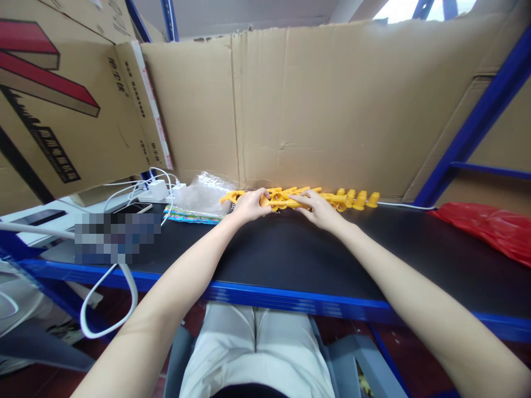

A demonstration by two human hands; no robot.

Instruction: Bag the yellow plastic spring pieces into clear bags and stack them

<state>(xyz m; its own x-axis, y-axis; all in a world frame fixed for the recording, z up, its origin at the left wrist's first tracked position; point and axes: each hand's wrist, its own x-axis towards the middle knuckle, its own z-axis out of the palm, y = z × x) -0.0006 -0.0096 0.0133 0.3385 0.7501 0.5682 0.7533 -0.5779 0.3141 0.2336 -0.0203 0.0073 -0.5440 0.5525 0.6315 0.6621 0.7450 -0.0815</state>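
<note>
A row of yellow plastic pieces, some with ring-shaped parts, lies along the back of the black tabletop against the cardboard. My left hand is closed round part of one piece near the left end, its thumb and fingers bent together. Farther right, my right hand has its fingers and thumb closed on the same row; its fingertips partly cover the pieces. Several small yellow cup-shaped parts stand in line just beyond the right hand. The exact kind of these pieces cannot be made out.
Left of the hands lies a clear plastic bag on a colourful flat packet. White chargers and cables sit farther left, beside a blurred patch. A red plastic bag lies right. A blue metal edge runs along the front.
</note>
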